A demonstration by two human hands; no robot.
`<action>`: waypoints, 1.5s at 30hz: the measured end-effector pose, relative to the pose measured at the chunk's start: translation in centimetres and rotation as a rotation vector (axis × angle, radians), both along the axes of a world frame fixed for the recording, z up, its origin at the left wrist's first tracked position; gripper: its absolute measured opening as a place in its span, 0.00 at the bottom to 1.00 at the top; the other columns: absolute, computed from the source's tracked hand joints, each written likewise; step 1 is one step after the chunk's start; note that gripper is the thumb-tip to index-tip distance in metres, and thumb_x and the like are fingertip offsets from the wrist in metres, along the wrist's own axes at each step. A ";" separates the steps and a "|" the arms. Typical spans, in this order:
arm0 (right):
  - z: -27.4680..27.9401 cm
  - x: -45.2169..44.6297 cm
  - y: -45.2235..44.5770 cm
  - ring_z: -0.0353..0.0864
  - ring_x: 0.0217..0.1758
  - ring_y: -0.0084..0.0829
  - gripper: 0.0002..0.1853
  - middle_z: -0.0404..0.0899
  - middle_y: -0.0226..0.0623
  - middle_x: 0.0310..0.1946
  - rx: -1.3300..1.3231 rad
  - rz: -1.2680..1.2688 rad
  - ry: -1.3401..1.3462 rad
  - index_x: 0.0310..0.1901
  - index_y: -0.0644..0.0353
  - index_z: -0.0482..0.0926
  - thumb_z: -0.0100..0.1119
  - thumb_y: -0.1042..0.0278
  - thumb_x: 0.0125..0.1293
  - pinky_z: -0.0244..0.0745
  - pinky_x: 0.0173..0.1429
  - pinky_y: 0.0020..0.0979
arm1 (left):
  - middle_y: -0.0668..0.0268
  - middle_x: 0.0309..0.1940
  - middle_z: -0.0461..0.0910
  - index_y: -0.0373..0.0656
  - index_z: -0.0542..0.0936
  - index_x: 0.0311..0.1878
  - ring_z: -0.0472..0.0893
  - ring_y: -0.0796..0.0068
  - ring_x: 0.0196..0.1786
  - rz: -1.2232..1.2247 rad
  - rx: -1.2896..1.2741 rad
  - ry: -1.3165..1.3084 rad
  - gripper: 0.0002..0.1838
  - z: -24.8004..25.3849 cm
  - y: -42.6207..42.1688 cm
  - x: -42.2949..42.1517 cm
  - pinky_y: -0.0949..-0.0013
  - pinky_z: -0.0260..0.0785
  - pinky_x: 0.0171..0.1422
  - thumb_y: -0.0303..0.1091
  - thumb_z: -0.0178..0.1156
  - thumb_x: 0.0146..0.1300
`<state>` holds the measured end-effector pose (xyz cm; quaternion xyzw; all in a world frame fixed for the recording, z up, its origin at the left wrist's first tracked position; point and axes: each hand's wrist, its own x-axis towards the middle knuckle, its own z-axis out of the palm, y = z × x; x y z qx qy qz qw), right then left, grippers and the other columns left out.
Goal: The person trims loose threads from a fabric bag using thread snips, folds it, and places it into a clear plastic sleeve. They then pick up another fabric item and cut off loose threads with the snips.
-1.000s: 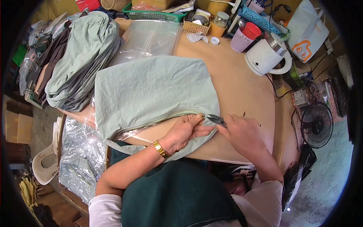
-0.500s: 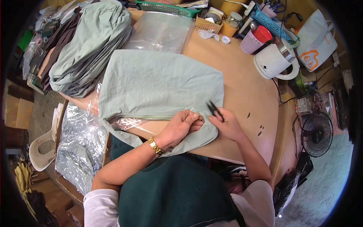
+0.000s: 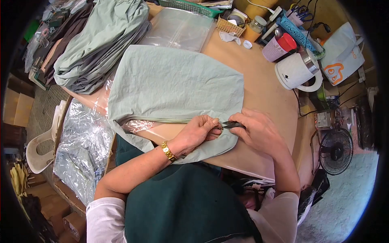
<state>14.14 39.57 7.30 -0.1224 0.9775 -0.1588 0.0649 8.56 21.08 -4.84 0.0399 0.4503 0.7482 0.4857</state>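
Note:
A pale green fabric piece (image 3: 174, 83) lies spread on the table, with a zipper-like seam (image 3: 160, 120) along its near edge and a loop of cloth toward me. My left hand (image 3: 197, 133), a gold watch on its wrist, pinches the cloth near the right end of that seam. Small black thread snips (image 3: 232, 124) are gripped in my right hand (image 3: 259, 128). Their tips point left, close to my left fingertips. Something small and dark shows at those fingertips, too small to make out.
Folded pale green cloth (image 3: 101, 40) is piled at the far left, beside clear plastic bags (image 3: 178, 30). A box holding crumpled plastic (image 3: 79, 150) stands left. On the right are a white kettle (image 3: 296, 72), a red cup (image 3: 287, 41) and a black fan (image 3: 336, 151).
My right hand has turned and brought the snips from above the cloth down beside my left fingertips. My left hand keeps its pinch. The whole view has shifted slightly.

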 end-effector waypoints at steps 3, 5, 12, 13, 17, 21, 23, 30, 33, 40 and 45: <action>0.2 -0.3 -1.1 0.79 0.40 0.43 0.08 0.77 0.39 0.31 0.139 0.030 0.041 0.36 0.59 0.78 0.65 0.66 0.58 0.72 0.43 0.43 | 0.67 0.39 0.79 0.38 0.76 0.46 0.77 0.81 0.42 -0.001 0.003 0.021 0.15 0.0 0.1 0.0 0.74 0.73 0.49 0.42 0.53 0.75; 0.2 -0.6 -1.5 0.80 0.40 0.43 0.08 0.77 0.39 0.31 0.178 0.049 0.037 0.35 0.59 0.78 0.65 0.66 0.58 0.72 0.43 0.43 | 0.67 0.38 0.78 0.38 0.75 0.45 0.76 0.81 0.40 -0.003 -0.048 0.068 0.14 0.0 0.2 0.1 0.75 0.72 0.48 0.42 0.53 0.75; 0.0 -0.6 -2.4 0.80 0.39 0.41 0.07 0.78 0.39 0.31 0.346 0.156 0.089 0.34 0.58 0.77 0.64 0.67 0.57 0.73 0.44 0.41 | 0.71 0.31 0.73 0.40 0.73 0.39 0.69 0.83 0.32 0.004 -0.057 0.156 0.14 -0.2 0.3 0.1 0.76 0.66 0.38 0.42 0.54 0.74; 0.0 -0.5 -2.1 0.80 0.39 0.41 0.07 0.78 0.39 0.31 0.346 0.154 0.091 0.34 0.58 0.77 0.64 0.67 0.57 0.73 0.44 0.41 | 0.72 0.28 0.71 0.41 0.73 0.37 0.68 0.83 0.31 0.033 -0.021 0.169 0.13 0.0 0.0 0.1 0.77 0.64 0.37 0.41 0.54 0.74; -1.1 -0.2 1.9 0.80 0.35 0.39 0.07 0.77 0.40 0.28 0.159 -0.187 0.185 0.35 0.61 0.76 0.61 0.66 0.62 0.72 0.40 0.39 | 0.78 0.21 0.60 0.49 0.66 0.29 0.58 0.86 0.21 0.256 0.047 0.278 0.11 4.6 -5.9 -2.6 0.76 0.53 0.25 0.37 0.51 0.68; -4.3 1.0 7.6 0.73 0.28 0.24 0.15 0.74 0.33 0.24 -0.283 -0.719 0.131 0.38 0.65 0.78 0.64 0.58 0.64 0.68 0.34 0.31 | 0.73 0.37 0.73 0.45 0.74 0.41 0.72 0.80 0.41 0.944 -0.386 0.932 0.07 7.5 -16.7 -7.7 0.74 0.64 0.43 0.36 0.60 0.66; -7.1 1.5 7.2 0.70 0.28 0.22 0.17 0.72 0.31 0.23 -0.393 -0.732 0.026 0.38 0.66 0.79 0.65 0.57 0.63 0.66 0.33 0.30 | 0.70 0.44 0.76 0.44 0.75 0.46 0.73 0.77 0.49 1.024 -0.575 1.259 0.12 8.4 -16.9 -7.4 0.72 0.65 0.49 0.36 0.64 0.63; -8.8 1.4 3.9 0.63 0.26 0.18 0.14 0.69 0.24 0.21 -0.686 -0.724 -0.152 0.24 0.63 0.74 0.65 0.64 0.61 0.61 0.31 0.25 | 0.61 0.43 0.80 0.39 0.81 0.40 0.78 0.61 0.46 0.086 -0.962 1.585 0.15 2.2 -16.1 -6.3 0.62 0.70 0.47 0.31 0.72 0.49; -9.3 0.9 6.4 0.67 0.29 0.19 0.11 0.71 0.24 0.24 -0.397 -0.670 -0.322 0.28 0.64 0.77 0.64 0.64 0.61 0.65 0.35 0.25 | 0.60 0.33 0.82 0.38 0.84 0.33 0.81 0.59 0.37 0.149 -0.844 1.416 0.10 1.4 -16.2 -6.8 0.63 0.72 0.42 0.31 0.72 0.49; -15.2 -7.2 17.1 0.78 0.55 0.38 0.29 0.80 0.49 0.49 -0.640 -0.748 0.167 0.58 0.69 0.73 0.64 0.55 0.63 0.71 0.59 0.34 | 0.60 0.42 0.79 0.36 0.81 0.49 0.78 0.67 0.43 0.628 -0.820 1.414 0.14 4.1 -17.6 -11.2 0.67 0.71 0.49 0.33 0.65 0.61; -14.7 -14.5 18.3 0.76 0.59 0.34 0.28 0.77 0.45 0.55 0.000 -0.735 0.389 0.60 0.70 0.72 0.60 0.55 0.67 0.69 0.63 0.35 | 0.53 0.55 0.79 0.34 0.77 0.59 0.78 0.64 0.57 0.561 -0.658 1.332 0.29 2.1 -16.8 -17.2 0.65 0.67 0.63 0.42 0.70 0.58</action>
